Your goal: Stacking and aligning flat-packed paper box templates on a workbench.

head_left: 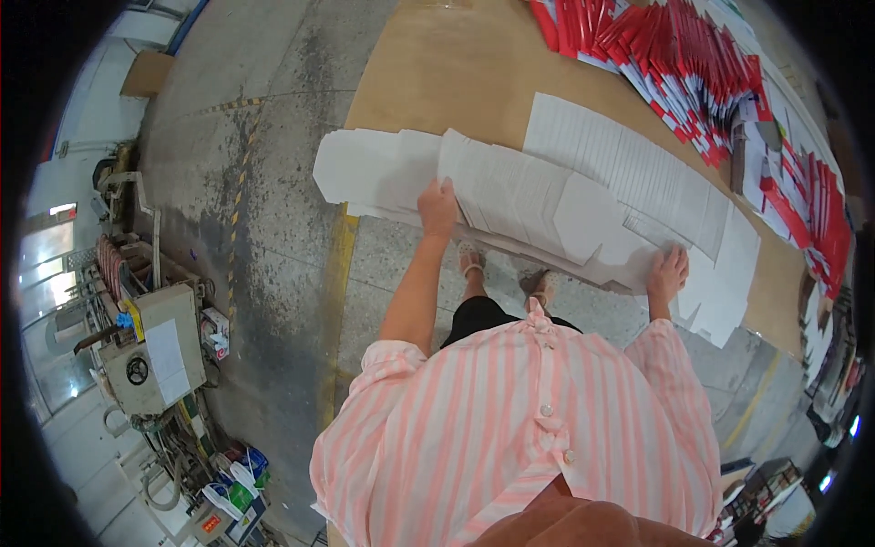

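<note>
A long stack of flat white die-cut cardboard blanks (506, 182) lies fanned along the near edge of the table, overhanging it in part. My left hand (437, 208) is closed on the near edge of this stack, left of its middle, thumb on top. Toward the right end, my right hand (668, 272) grips the blanks with its fingers bent over them. Some fingertips of both hands are hidden. Just beyond, a second fanned row of white blanks (629, 159) overlaps the stack.
Brown cardboard (437, 73) covers the tabletop. Folded red-and-white cartons (679, 59) lie in dense rows at the far right, with more red cartons (825, 223) nearer. A grey machine with a handwheel (159, 351) stands on the left, past a yellow floor line (339, 283).
</note>
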Available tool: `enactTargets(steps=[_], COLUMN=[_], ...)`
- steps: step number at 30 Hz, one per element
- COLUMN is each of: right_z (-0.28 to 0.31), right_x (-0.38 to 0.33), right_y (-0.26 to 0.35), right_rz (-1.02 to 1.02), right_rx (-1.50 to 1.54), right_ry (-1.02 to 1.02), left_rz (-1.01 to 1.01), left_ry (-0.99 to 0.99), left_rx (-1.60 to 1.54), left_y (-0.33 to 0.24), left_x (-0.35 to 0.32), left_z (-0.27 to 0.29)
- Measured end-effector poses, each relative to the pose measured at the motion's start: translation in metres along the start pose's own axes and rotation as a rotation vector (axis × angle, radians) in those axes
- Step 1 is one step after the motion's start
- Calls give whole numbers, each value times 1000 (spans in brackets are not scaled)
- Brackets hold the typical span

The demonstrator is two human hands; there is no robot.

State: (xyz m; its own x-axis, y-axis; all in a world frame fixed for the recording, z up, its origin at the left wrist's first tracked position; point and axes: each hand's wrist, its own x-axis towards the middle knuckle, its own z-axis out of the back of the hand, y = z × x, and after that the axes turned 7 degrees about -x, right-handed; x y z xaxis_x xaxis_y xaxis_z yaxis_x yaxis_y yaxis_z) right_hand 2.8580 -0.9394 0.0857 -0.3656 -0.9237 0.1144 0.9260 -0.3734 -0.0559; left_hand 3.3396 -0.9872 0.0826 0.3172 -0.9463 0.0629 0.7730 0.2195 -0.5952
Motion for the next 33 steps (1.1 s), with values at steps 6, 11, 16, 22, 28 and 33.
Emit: enactTargets(steps=[6,11,16,22,28,33], right_z=[-4,-3,-7,-3,-11,8], right_x=[-5,-5,-5,-5,-4,-8], right_y=[-5,3,-2,-1,-14,-6], right_rz=[-7,14,28,41,48,31], right_rx=[10,14,13,7,17,86], right_ry=[-35,-50,-80,-110,-71,-65], left_rz=[700,858,741,57,702,319], left_ry=[-5,207,229,-125,280,222], left_rx=[-1349,-1721,-1693,-341,-2081,-1087], left_y=[1,21,4,-16,-54,-36], left_x=[2,4,-4,-10,-41,-39], left_z=[-4,-1,9,25,1,-6])
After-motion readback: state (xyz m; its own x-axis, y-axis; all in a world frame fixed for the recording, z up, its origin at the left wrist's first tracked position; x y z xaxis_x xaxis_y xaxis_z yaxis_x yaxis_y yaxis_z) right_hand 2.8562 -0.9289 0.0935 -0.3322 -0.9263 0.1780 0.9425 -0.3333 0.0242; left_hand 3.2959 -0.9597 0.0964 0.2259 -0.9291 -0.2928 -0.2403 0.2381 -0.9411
